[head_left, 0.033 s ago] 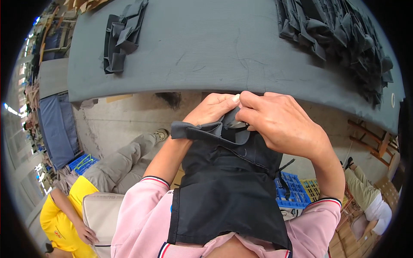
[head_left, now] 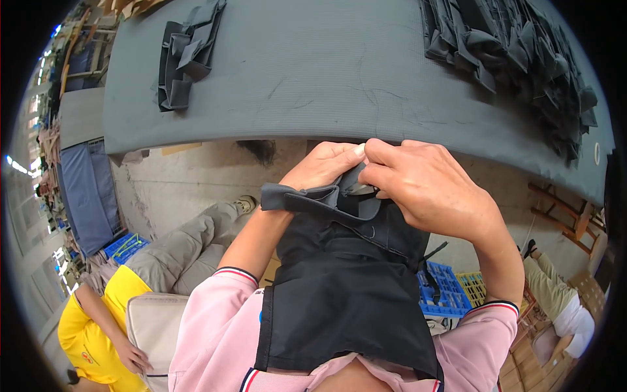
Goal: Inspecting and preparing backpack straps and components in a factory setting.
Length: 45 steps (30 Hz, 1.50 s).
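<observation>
While the left hand (head_left: 318, 165) pinches a folded dark-grey fabric strip (head_left: 295, 198), the right hand (head_left: 428, 187) grips it alongside, fingertips together, just off the near edge of the table (head_left: 255, 111); close, level pinches should help its folds align.

A wide passage was left over the middle of the grey table (head_left: 313, 72), bounded at the left by a small stack of dark cloth pieces (head_left: 196, 55) and blocked at the right by a larger heap (head_left: 499, 49). Between the left hand (head_left: 323, 166) and the right hand (head_left: 428, 186), the way was obstructed by folded grey cloth (head_left: 313, 199).
</observation>
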Available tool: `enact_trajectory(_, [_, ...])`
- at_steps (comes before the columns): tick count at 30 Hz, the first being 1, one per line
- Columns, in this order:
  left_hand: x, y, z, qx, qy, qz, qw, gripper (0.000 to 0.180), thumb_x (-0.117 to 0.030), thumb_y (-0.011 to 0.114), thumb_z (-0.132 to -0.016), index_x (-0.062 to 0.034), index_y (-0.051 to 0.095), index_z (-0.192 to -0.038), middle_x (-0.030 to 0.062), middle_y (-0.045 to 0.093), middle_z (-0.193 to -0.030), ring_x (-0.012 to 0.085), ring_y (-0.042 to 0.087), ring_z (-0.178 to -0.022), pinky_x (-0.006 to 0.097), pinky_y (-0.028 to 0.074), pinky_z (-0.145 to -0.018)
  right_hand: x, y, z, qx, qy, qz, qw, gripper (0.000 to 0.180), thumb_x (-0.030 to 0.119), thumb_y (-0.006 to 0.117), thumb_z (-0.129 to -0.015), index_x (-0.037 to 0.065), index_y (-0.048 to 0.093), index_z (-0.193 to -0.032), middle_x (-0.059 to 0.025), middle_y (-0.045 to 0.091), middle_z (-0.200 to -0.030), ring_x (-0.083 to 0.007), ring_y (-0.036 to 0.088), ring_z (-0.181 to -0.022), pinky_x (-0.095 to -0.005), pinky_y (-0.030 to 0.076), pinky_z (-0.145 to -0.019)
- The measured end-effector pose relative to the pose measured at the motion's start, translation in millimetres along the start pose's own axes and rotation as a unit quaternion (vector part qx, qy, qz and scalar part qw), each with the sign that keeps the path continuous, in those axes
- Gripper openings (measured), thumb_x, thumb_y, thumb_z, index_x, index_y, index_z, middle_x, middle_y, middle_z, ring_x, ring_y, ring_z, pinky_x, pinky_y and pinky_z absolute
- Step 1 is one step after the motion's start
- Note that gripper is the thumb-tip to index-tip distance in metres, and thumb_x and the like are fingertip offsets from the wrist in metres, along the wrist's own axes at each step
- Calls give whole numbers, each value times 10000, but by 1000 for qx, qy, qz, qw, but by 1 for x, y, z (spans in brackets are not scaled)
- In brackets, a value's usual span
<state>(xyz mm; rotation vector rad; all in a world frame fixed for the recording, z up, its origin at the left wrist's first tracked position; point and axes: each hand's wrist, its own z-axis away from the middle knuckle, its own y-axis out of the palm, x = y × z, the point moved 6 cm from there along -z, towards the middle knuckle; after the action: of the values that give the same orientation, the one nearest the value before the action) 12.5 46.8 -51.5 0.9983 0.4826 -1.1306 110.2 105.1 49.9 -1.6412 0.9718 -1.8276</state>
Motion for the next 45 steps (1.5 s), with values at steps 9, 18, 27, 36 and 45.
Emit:
enact_trajectory(9, [7,0,-3,42,-39,-4,998,358,-320,473,-965,-20,625,-842,-17,588,-782,38,485,-693,201,420,-640,-6,0,0,0,1,-26,1000,150,-32,604,-632,14,544,-762,-98,508,-834,-307,543,-662,-402,442,-601])
enact_trajectory(18, [3,-5,-7,21,-66,20,997,298,-258,487,-964,0,614,-884,-5,614,-826,36,537,-715,198,456,-651,-11,-5,0,7,28,-44,999,147,-5,629,-690,29,565,-818,-90,510,-859,-308,528,-665,-402,419,-600])
enact_trajectory(27, [-10,-8,-5,40,-61,-46,996,280,-251,496,-961,-8,613,-884,-36,591,-815,16,507,-685,194,439,-593,-7,-10,1,-72,-3,-8,997,126,24,609,-641,34,532,-740,-74,512,-837,-255,553,-676,-352,415,-598])
enact_trajectory(36, [-11,-2,-8,37,-57,13,998,239,-242,506,-954,-43,598,-858,-72,537,-776,1,462,-700,177,401,-594,1,-9,-11,-17,-50,28,998,141,14,634,-637,32,539,-740,-69,534,-829,-222,539,-639,-314,419,-630])
enact_trajectory(45, [-22,-5,-3,15,44,-44,998,235,-193,559,-895,-15,564,-1048,-4,554,-971,62,486,-870,218,404,-778,-15,19,28,-252,177,-219,926,339,-19,660,-673,42,622,-1004,-78,571,-771,-222,519,-605,-294,460,-589])
